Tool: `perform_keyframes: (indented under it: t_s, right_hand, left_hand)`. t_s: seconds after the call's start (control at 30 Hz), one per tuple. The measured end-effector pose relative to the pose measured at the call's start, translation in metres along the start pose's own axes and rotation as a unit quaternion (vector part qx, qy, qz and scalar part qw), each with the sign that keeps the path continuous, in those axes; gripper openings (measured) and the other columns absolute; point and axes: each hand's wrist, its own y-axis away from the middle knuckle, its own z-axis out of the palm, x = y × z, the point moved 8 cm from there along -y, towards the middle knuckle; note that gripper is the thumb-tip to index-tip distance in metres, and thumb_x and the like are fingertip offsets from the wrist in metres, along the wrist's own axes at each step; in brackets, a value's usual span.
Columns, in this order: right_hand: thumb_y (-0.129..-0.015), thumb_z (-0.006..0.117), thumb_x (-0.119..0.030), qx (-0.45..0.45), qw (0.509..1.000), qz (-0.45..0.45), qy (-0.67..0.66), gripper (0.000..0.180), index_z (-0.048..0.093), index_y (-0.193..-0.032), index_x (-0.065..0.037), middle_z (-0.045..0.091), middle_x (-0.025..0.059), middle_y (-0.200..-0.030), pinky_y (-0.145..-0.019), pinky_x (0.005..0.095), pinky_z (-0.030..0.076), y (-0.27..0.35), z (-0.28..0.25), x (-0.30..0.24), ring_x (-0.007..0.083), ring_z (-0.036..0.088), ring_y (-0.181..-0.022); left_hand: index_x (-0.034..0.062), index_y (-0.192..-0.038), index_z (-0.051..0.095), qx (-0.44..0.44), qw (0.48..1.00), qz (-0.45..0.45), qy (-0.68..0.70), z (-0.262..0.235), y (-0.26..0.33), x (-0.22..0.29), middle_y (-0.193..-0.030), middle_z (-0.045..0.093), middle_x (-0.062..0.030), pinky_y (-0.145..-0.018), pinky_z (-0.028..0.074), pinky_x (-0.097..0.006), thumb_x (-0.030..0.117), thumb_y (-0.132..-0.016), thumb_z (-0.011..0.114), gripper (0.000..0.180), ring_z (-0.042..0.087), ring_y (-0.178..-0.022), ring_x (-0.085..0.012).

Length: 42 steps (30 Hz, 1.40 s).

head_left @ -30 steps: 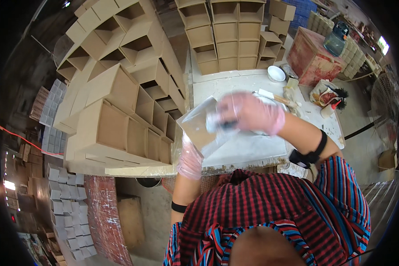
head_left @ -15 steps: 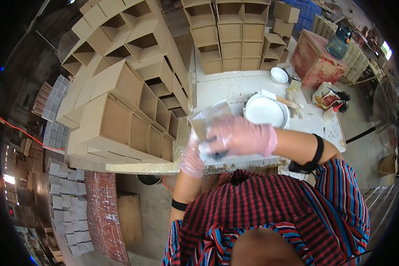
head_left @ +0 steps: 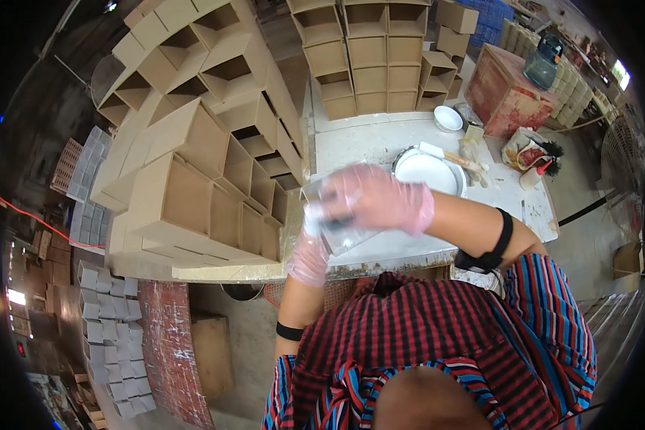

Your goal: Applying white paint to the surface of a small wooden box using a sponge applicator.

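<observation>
Both my hands wear thin translucent pinkish gloves. My left hand (head_left: 309, 256) grips the near-left side of a small cardboard box (head_left: 348, 241), tilted above the white tabletop and smeared with white on its visible side. Closed over that box, my right hand (head_left: 369, 199) holds a dark thing, mostly hidden under the fingers and smeared by motion; its kind cannot be made out. Just right of the hands stands a round tub (head_left: 428, 174) of white liquid. Across its rim lies a wide brush (head_left: 448, 155) with a wooden handle.
Tall stacks of brown open boxes (head_left: 186, 193) rise close on the left, and more boxes (head_left: 373, 64) stand at the back. A white bowl (head_left: 448, 119), a red-stained crate (head_left: 510, 93) and a red-tipped bottle (head_left: 532, 178) are on the right. White boxes (head_left: 115, 330) line the lower left.
My right hand has moved left and up across the box, with the dark thing in it. The box has tilted, so less of its top shows. My left hand keeps its hold.
</observation>
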Motion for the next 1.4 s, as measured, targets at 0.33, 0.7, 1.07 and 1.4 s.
perform_keyframes:
  t_s: [0.33, 0.7, 1.07, 1.4]
  right_hand:
    - [-0.072, 0.076, -0.025, -0.038, 0.999, -0.018, 0.014, 0.043, 0.064, -0.113, -0.025, 0.057, 0.0018, -0.088, -0.068, 0.0370, 0.053, 0.013, -0.009, -0.007, 0.0222, 0.062, -0.081]
    - [-0.067, 0.075, -0.020, -0.013, 0.998, 0.022, 0.052, 0.037, 0.066, -0.104, -0.020, 0.057, 0.0038, -0.088, -0.068, 0.0372, 0.052, 0.006, -0.016, 0.003, 0.0229, 0.061, -0.079]
    - [-0.075, 0.068, -0.023, -0.072, 0.997, 0.041, -0.006, 0.028, 0.066, -0.104, -0.024, 0.054, 0.0041, -0.086, -0.069, 0.0366, 0.052, 0.035, -0.021, -0.001, 0.0242, 0.062, -0.080]
    - [-0.076, 0.066, -0.022, -0.103, 0.989, 0.084, 0.071, 0.026, 0.064, -0.102, -0.018, 0.055, 0.0072, -0.090, -0.071, 0.0391, 0.053, 0.032, -0.012, 0.009, 0.0272, 0.062, -0.084]
  left_hand:
    - [0.0033, -0.125, 0.049, -0.064, 0.997, -0.015, 0.029, 0.001, 0.007, 0.004, -0.123, 0.055, -0.0165, -0.095, 0.052, -0.042, 0.033, -0.096, 0.048, 0.042, 0.058, -0.110, -0.0292]
    - [0.0024, -0.126, 0.049, -0.023, 1.000, 0.009, 0.008, -0.009, -0.005, -0.002, -0.124, 0.057, -0.0130, -0.094, 0.050, -0.038, 0.032, -0.099, 0.047, 0.040, 0.058, -0.109, -0.0259]
    - [0.0024, -0.131, 0.046, 0.017, 0.977, 0.065, -0.202, -0.001, 0.000, 0.026, -0.125, 0.055, -0.0169, -0.096, 0.049, -0.045, 0.036, -0.099, 0.041, 0.047, 0.056, -0.113, -0.0313]
    - [0.0010, -0.130, 0.046, -0.001, 0.860, 0.074, -0.505, 0.033, -0.009, 0.026, -0.125, 0.055, -0.0185, -0.092, 0.051, -0.046, 0.036, -0.098, 0.043, 0.048, 0.058, -0.109, -0.0326]
